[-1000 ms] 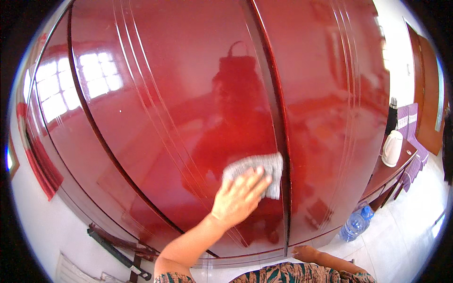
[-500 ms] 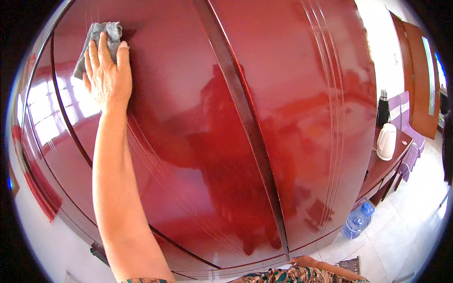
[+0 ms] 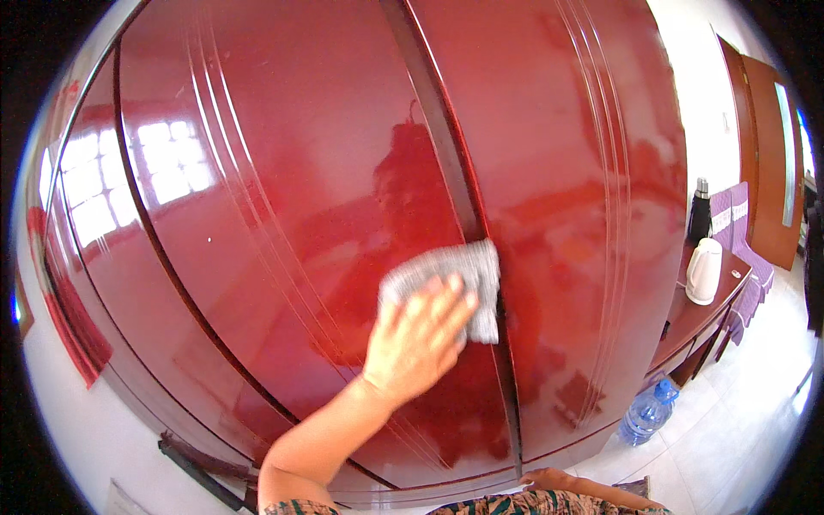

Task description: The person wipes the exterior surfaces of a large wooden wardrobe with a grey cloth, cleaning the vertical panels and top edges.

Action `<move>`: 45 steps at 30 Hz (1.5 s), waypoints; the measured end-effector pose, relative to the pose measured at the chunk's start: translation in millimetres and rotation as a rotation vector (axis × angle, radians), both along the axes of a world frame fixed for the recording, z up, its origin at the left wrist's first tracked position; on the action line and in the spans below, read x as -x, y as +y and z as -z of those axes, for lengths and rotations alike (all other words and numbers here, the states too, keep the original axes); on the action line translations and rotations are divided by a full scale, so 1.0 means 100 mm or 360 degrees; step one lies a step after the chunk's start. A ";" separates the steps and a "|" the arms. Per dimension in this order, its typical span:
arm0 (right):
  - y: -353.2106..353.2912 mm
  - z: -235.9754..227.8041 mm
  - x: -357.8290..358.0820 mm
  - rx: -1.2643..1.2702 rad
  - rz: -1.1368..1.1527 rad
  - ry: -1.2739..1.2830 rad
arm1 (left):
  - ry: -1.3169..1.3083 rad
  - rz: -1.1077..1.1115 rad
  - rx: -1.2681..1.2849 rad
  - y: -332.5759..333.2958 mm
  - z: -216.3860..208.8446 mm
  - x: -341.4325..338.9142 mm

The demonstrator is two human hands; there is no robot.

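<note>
My left hand [image 3: 415, 339] presses a grey cloth [image 3: 442, 262] against the glossy dark red wardrobe door [image 3: 318, 154]. Its fingers lie over the cloth, slightly blurred by motion. The cloth reaches across the dark vertical strip [image 3: 451, 163] between two door panels. Low in the picture, my right hand [image 3: 548, 479] is beside the bottom end of that strip, small and partly seen. Its fingers point left and look loosely stretched, with nothing visible in them.
To the right, a brown table [image 3: 725, 279] bears a white kettle [image 3: 704, 273] and a black flask [image 3: 699, 215]. A purple-covered chair [image 3: 740, 232] stands behind it. A blue water bottle [image 3: 649, 414] is on the tiled floor. A red curtain [image 3: 73, 326] hangs at left.
My left hand has swept the cloth from the upper left of the door down and right to the dark strip. My right hand stays about where it was.
</note>
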State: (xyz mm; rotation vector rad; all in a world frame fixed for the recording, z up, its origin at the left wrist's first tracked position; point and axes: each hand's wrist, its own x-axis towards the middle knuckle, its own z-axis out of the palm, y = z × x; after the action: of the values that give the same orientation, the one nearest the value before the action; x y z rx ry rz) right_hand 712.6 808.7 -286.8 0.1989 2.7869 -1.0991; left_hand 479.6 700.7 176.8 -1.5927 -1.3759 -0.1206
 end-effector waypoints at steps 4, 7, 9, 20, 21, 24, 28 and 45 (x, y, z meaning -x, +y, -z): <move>0.02 -0.23 -0.13 -0.0077 0.0036 -0.0042 | -0.0067 0.0035 0.0204 -0.26 1.15 0.13; 0.09 -0.27 -0.22 -0.0194 0.0028 0.0134 | -0.0123 0.0010 0.0276 -0.46 1.58 0.19; 0.12 -0.28 -0.25 -0.0278 -0.0029 0.0294 | -0.0130 0.0014 0.0252 -0.54 1.61 0.33; 0.08 -0.91 0.02 -0.0221 -0.0029 0.0294 | -0.0326 -0.0372 -0.1004 -1.04 -0.27 1.08; 0.03 -1.02 0.07 -0.0117 -0.0019 0.0253 | -0.0315 -0.0389 -0.1095 -1.05 -0.46 1.12; -0.08 -1.25 0.15 0.0105 -0.0002 0.0143 | -0.0435 -0.0362 -0.1360 -0.99 -0.96 1.28; -0.14 -1.21 0.26 0.0199 -0.0032 0.0005 | -0.0443 -0.0362 -0.1490 -0.76 -1.60 1.24; -0.18 -0.23 0.30 0.0162 0.0086 0.0383 | 0.0125 0.0141 -0.0665 0.22 -1.62 -0.01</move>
State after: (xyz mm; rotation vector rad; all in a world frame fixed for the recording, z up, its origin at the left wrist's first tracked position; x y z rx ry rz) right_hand 682.6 790.4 -263.8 0.1404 2.9372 -1.3576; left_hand 480.3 722.5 338.9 -1.2915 -1.1317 -0.3705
